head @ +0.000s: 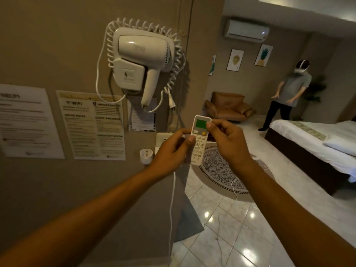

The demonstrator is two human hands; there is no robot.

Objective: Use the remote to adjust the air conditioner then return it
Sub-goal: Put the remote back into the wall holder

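Note:
A white remote (199,140) with a green screen and a yellow button is held upright in front of me at chest height. My left hand (171,151) grips its left side, thumb resting on the keypad. My right hand (229,141) pinches its upper right edge beside the screen. The white air conditioner (246,31) hangs high on the far wall, a small light glowing at its right end. The remote's lower back is hidden behind my fingers.
A wall-mounted hair dryer (140,60) with a coiled cord, paper notices (92,124) and a socket (162,138) are on the wall to my left. Beyond lie a round rug (221,174), a brown armchair (228,106), a bed (316,143) and a person wearing a headset (289,95).

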